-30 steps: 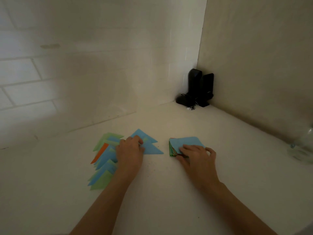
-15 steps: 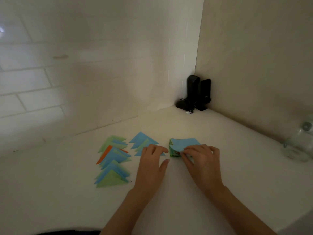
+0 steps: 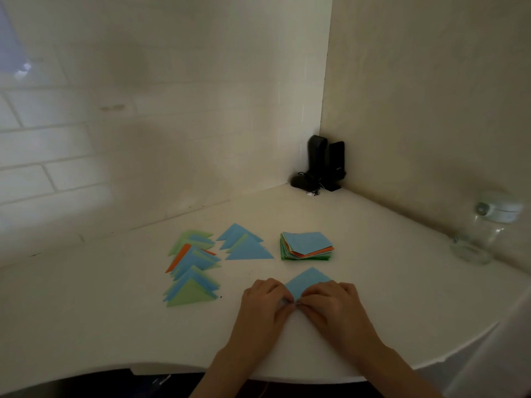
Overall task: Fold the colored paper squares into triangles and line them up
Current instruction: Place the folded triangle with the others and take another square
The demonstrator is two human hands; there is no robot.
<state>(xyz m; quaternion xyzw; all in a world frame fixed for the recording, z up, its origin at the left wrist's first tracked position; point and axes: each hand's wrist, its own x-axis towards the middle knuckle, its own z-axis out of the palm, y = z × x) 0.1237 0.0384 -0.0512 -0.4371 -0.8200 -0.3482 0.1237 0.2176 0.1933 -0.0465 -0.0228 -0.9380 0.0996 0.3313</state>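
Paper square [image 3: 309,281], a blue one, lies on the tabletop [image 3: 115,326] in front of us, turned like a diamond with one corner pointing away. We have only the head view. In it, our left hand [image 3: 263,304] and our right hand [image 3: 329,304] meet at the near corner of the sheet. The fingers of both hands are curled and seem to pinch this corner, but the fingertips are too blurred to say exactly how they grip.

Behind the sheet stands the stack of unfolded squares [image 3: 307,247], blue on top with green and orange edges under it. To its left we see a small group of blue triangles [image 3: 245,245], and further left a longer row of blue, green and orange triangles [image 3: 192,268], overlapping one another. In the far corner stand two black speakers [image 3: 324,163], and a glass jar [image 3: 482,231] is at the right edge.

We judge that the paper is very light, thin and soft, so it can slide on the smooth tabletop and crease in a wrong place. It is best held at the corners, bringing the near corner to the far one before pressing the fold.
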